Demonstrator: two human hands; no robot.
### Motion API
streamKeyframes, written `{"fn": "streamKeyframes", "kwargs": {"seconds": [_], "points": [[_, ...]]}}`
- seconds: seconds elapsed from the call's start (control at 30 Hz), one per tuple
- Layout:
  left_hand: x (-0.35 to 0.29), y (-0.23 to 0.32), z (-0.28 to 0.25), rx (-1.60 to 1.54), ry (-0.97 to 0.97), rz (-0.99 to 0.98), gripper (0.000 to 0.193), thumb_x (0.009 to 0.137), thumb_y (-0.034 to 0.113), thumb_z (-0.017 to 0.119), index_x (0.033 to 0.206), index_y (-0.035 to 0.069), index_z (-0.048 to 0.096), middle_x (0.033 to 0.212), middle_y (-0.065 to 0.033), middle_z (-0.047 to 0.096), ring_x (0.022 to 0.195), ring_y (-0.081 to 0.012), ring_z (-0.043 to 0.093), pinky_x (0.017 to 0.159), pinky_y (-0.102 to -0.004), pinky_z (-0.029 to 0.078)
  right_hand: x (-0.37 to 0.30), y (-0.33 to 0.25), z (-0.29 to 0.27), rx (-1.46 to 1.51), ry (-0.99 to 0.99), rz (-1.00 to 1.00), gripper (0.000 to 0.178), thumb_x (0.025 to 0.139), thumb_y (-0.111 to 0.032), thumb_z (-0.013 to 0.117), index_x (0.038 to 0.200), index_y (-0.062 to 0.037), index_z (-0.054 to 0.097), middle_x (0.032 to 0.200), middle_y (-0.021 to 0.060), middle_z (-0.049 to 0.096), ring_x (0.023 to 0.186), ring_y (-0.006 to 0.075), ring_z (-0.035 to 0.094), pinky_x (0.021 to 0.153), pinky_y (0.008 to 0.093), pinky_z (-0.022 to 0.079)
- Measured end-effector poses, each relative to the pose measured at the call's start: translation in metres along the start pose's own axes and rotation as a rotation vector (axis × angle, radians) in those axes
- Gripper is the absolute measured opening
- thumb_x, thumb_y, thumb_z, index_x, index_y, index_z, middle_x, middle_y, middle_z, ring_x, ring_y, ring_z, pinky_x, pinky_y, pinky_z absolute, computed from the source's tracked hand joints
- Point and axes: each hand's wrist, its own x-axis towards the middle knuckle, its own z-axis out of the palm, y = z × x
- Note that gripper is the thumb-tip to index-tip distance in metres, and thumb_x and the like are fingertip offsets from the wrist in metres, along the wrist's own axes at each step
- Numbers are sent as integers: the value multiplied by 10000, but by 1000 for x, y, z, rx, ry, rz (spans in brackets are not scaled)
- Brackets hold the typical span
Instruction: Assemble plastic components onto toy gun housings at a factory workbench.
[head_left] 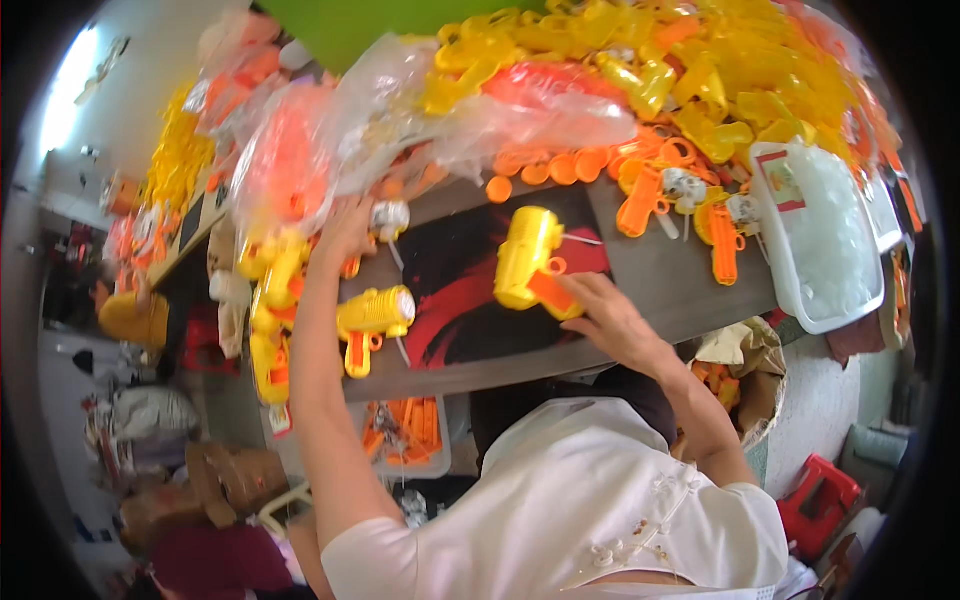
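Note:
My right hand (607, 312) is closed round the orange handle of a yellow toy gun (530, 255), held over the dark red-and-black mat (465, 290). A thin white strip sticks out beside the gun's yellow body. At the left side of the table my left hand (346, 232) reaches in beside the clear plastic bags (290, 160). Its fingers are blurred and partly hidden, next to a toy gun part with a clear, silvery round end (390, 219). Just right of my left forearm lies another yellow toy gun (376, 314) with an orange trigger part.
Yellow shells (760, 70) heap along the back, with orange round caps (535, 174) before them. Two toy guns with orange handles, one here (725, 245), lie right. A white tub (825, 240) holds clear parts. More yellow guns (272, 310) stack left. Below are an orange-parts bin (445, 462) and sack (765, 375).

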Motion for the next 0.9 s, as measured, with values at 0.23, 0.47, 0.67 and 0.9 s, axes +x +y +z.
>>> {"fn": "streamKeyframes", "kwargs": {"seconds": [0.23, 0.47, 0.67, 0.9], "points": [[-19, 12, -28, -337, 82, -9, 903, 563, 244, 798, 1344, 1, 417, 1294, -244, 479, 1220, -399, 437, 1058, -432, 360, 62, -4, 60, -23, 23, -129, 624, 774, -110, 716, 1341, -40, 465, 1221, 178, 534, 1117, 360, 524, 951, 428, 437], [-45, 47, -69, -329, 247, 91, 828, 597, 225, 789, 1305, 10, 419, 1218, -228, 494, 1155, -396, 477, 1004, -428, 404, 105, -43, 63, -88, -193, -278, 582, 874, -279, 640, 1326, 23, 431, 1197, 187, 559, 1094, 354, 525, 903, 440, 444], [-65, 136, -85, -261, 244, 327, 859, 589, 222, 816, 1312, -8, 414, 1189, -192, 485, 1134, -369, 469, 985, -425, 400, 97, -30, -97, 348, -346, -303, 216, 937, -216, 590, 997, -21, 660, 854, 72, 683, 783, 133, 649, 723, 306, 517], [-55, 217, -54, -354, 200, 440, 884, 580, 268, 826, 1314, -24, 428, 1190, -174, 490, 1107, -347, 467, 962, -423, 411, 133, 106, -217, -11, 768, 248, 235, 865, -219, 636, 962, -8, 666, 803, 84, 672, 730, 183, 646, 691, 304, 512]]}}
